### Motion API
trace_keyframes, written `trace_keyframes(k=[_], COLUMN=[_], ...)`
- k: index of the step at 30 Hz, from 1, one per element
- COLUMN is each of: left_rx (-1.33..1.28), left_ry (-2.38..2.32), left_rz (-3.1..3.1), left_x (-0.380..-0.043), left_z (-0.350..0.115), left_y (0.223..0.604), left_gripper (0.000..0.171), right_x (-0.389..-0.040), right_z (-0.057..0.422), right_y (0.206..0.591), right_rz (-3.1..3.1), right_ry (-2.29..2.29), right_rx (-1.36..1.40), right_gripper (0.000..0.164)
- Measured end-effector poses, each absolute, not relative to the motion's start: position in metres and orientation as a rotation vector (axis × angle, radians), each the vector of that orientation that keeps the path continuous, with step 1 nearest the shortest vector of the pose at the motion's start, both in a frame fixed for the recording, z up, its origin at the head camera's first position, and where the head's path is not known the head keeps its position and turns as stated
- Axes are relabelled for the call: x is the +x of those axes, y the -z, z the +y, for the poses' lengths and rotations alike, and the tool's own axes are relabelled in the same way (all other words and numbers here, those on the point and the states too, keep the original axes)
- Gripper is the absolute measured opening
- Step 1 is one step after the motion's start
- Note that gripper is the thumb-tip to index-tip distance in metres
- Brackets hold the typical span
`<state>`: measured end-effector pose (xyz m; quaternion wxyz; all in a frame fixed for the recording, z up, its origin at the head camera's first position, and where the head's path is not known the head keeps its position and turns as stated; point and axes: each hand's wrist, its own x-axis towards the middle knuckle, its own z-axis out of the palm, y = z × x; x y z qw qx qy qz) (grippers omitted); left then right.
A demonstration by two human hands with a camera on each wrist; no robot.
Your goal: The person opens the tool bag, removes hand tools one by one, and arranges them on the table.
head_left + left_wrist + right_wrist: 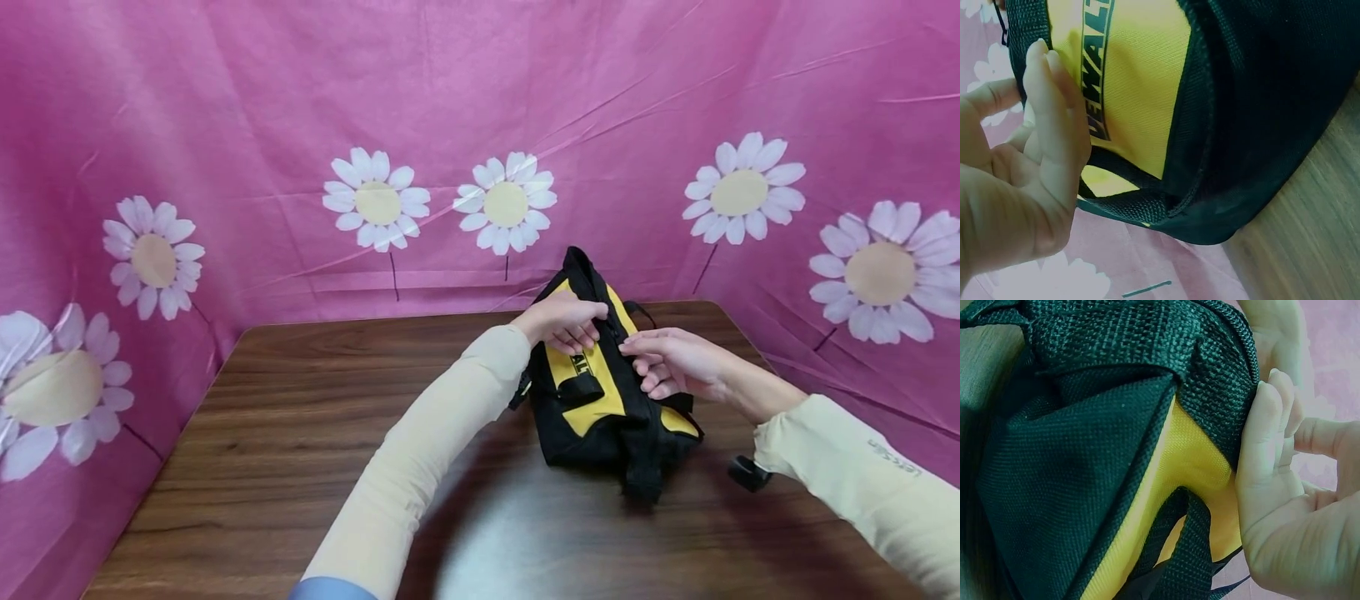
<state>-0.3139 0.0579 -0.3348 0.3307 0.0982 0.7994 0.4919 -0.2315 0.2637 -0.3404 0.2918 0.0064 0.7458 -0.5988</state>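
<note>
A black and yellow fabric tool bag (611,400) stands on the table's right half, with DEWALT lettering (1096,69) on one yellow side. My left hand (564,321) pinches the black top edge (1029,28) between thumb and fingers. Opposite it, my right hand (675,360) has its fingertips and thumb at the other side of the same edge, beside the zipper (1244,337). Both hands are close together over the bag's top. A black handle strap (1188,562) loops out from the yellow side. The bag's inside is hidden.
Brown wood-grain table (315,433) lies under the bag. Pink cloth (450,75) with white daisies hangs behind and along both sides. A small black object (748,473) shows beside the right sleeve's cuff.
</note>
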Motion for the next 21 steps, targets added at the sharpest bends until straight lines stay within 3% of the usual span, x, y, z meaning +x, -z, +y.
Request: trace_keyframes(k=[10, 21], left_rx=[0.271, 0.291], left_ry=[-1.348, -1.383], left_rz=[1.944, 1.948], left_x=[-0.314, -0.308], left_z=[0.056, 0.047], left_y=[0.335, 0.324], left_gripper=[0.037, 0.032], right_x=[-0.234, -0.211], right_z=[0.271, 0.290], right_y=[0.332, 0.322], right_rz=[2.006, 1.954], right_ry=[1.570, 1.425], right_rx=[0.010, -0.093], right_gripper=[0.021, 0.026])
